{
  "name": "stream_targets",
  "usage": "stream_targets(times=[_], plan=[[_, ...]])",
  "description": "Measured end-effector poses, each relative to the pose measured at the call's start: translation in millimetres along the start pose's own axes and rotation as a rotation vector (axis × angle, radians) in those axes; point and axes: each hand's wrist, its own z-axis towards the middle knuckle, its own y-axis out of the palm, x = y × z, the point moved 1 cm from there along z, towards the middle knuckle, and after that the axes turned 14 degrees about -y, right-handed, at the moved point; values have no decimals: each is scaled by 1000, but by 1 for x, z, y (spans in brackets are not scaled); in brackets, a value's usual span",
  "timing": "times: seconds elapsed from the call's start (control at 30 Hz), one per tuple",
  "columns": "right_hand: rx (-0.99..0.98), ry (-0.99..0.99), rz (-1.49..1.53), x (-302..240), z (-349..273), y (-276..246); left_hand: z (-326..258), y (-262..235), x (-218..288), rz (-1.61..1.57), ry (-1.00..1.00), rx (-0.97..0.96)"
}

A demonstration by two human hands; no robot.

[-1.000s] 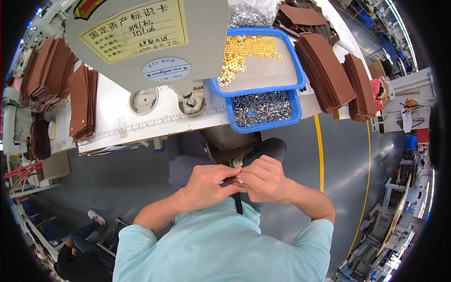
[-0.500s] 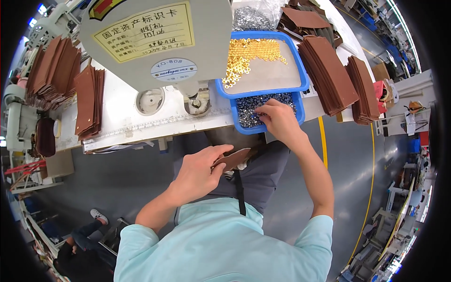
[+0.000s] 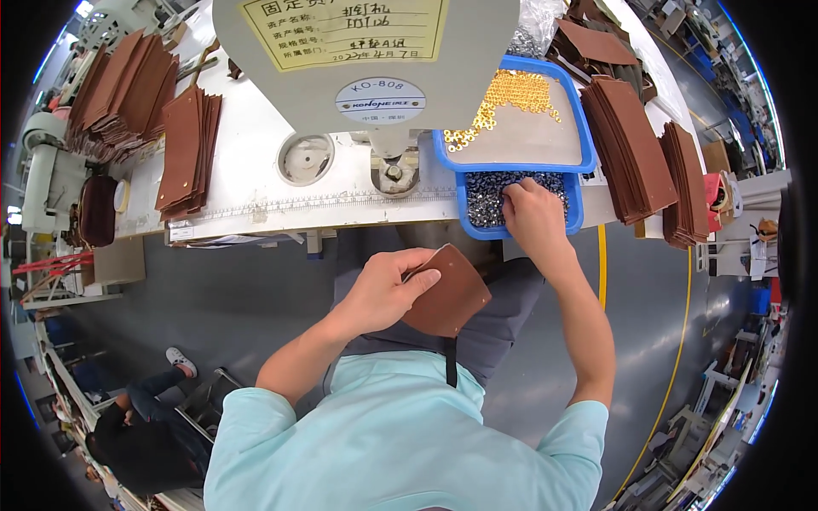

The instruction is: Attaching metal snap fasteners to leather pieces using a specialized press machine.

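My left hand point(image 3: 382, 291) grips a brown leather piece point(image 3: 450, 300) by its left edge, thumb on top, in front of the table edge over my lap. A few small metal dots show along the piece's borders. My right hand point(image 3: 538, 220) reaches into the smaller blue tray point(image 3: 577, 203), its fingertips pinched among small dark metal fasteners point(image 3: 487, 203). Whatever lies between those fingertips is hidden. Behind it, a larger blue tray point(image 3: 588, 140) holds gold-coloured rings point(image 3: 524, 89) on its pale bottom.
A grey press machine point(image 3: 298, 89) stands over the white table point(image 3: 247, 183), its die point(image 3: 394, 176) near the front edge. Brown leather stacks lie left point(image 3: 187, 153) and right point(image 3: 626, 153). A seated person point(image 3: 145, 443) is at the lower left.
My left hand has turned the leather piece so its broad face shows, and moved slightly right. My right hand stays in the fastener tray. The whole view has shifted, with the table appearing further right.
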Motion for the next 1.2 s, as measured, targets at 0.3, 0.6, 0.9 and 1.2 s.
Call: stream_targets(times=[0.3,0.6,0.9,1.2], plan=[[15,-16,120,5,1,2,7,-2,-16,-282,-25,-116],[413,179,436,-30,-14,-29,6,0,-19,-424,-79,-161],[397,77,493,-53,-34,-42,9,9,-12,-436,-97,-213],[382,70,355,12,38,-31,5,7,-18,-438,-118,-192]])
